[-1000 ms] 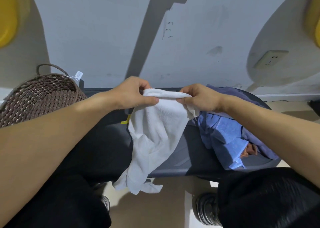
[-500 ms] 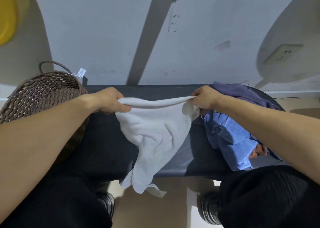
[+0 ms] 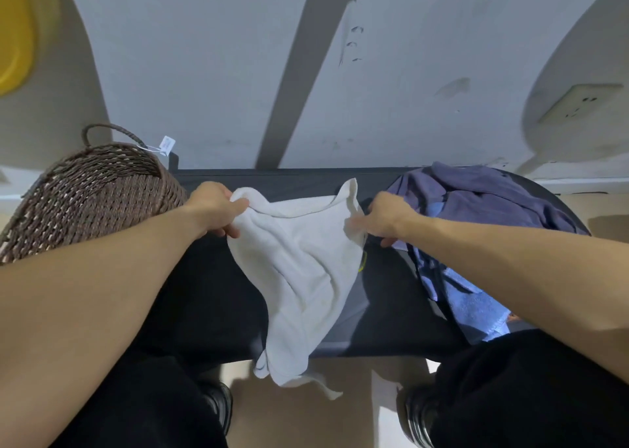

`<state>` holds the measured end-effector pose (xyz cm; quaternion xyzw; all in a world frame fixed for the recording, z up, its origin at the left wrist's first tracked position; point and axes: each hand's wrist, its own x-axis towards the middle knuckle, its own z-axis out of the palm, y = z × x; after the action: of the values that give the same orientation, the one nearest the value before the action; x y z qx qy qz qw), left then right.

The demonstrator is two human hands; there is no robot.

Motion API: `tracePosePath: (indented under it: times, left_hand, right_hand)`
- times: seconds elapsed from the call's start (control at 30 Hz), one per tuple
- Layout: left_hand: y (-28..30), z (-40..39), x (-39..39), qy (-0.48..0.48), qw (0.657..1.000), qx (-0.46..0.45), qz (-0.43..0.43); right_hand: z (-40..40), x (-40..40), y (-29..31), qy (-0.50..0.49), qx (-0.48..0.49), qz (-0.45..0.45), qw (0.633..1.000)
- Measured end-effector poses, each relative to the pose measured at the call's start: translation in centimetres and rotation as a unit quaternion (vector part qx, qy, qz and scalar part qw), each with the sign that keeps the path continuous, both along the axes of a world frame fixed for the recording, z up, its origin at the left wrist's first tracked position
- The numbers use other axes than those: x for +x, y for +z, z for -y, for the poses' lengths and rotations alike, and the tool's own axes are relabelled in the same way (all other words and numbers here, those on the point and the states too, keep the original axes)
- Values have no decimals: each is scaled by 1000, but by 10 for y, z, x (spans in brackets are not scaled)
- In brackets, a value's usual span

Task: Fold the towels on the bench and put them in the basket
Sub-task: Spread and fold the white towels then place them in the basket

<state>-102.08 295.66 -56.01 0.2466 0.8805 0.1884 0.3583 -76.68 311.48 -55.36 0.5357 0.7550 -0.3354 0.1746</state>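
A white towel (image 3: 299, 270) is stretched between my hands above the dark bench (image 3: 384, 311). My left hand (image 3: 218, 209) grips its top left corner, and my right hand (image 3: 384, 219) pinches the right edge, where a corner pokes up above my fingers. The lower part of the towel hangs crumpled over the bench's front edge toward the floor. A brown woven basket (image 3: 92, 192) stands at the left end of the bench, close to my left hand. A pile of blue and purple towels (image 3: 476, 229) lies at the right end.
A grey wall runs right behind the bench, with a socket (image 3: 578, 103) at the upper right. My black trouser legs and shoes (image 3: 418, 417) are below the bench's front edge. A white tag (image 3: 166, 144) hangs from the basket's handle.
My hands have spread apart from almost touching and then lowered toward the bench, opening the towel's top edge. My right hand has shifted its hold, leaving a corner sticking up.
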Motion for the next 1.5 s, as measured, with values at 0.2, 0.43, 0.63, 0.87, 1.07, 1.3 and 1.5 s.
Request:
tracePosePath:
  times: [0.2,0.43,0.63,0.87,1.07,1.3,1.5]
  left_hand:
    - [-1,-9,2,-32,996,-27,-79]
    - [4,-25,-4,103,988,78,-86]
    - [1,-6,20,-63,964,-249,66]
    - [2,12,53,-151,937,-277,152]
    - [2,23,30,3,981,-129,143]
    - [1,24,15,100,993,-37,56]
    - [-6,39,45,-113,932,-265,221]
  right_hand:
    - [4,-11,-13,5,45,-33,998]
    - [-17,-7,-12,-180,21,-136,974]
    - [-9,-2,-16,-130,-120,-37,983]
    - [7,-2,-18,-9,-209,-47,977]
    - [13,-11,-18,-160,-178,-157,958]
    - [1,-12,-16,-307,-88,-226,920]
    - [24,-5,-8,-112,-267,-90,953]
